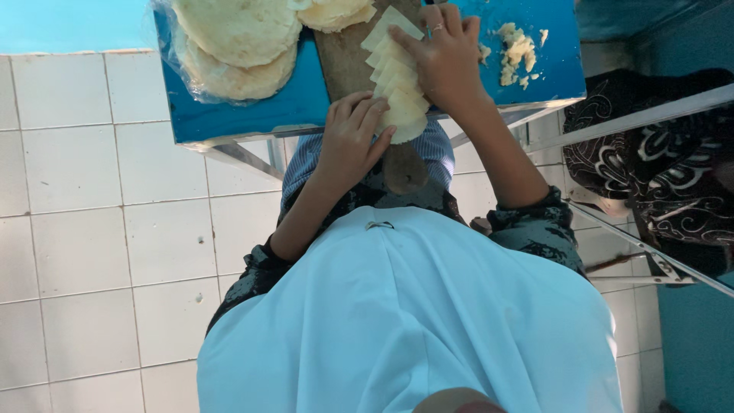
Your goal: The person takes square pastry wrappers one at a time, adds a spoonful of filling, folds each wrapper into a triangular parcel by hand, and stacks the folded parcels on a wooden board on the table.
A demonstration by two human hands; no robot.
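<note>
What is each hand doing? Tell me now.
Left hand: fingers curled on the near end of the pale slices.
Right hand: pressed flat on the slices' far end, on the wooden board.

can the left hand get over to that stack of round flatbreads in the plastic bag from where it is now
Probably yes. The left hand rests on the row of pale slices on the wooden board, and the bagged flatbreads lie just beside it with nothing between.

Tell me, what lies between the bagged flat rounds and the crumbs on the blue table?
In the head view: a wooden board carrying overlapping pale slices, with the right hand resting on them.
</note>
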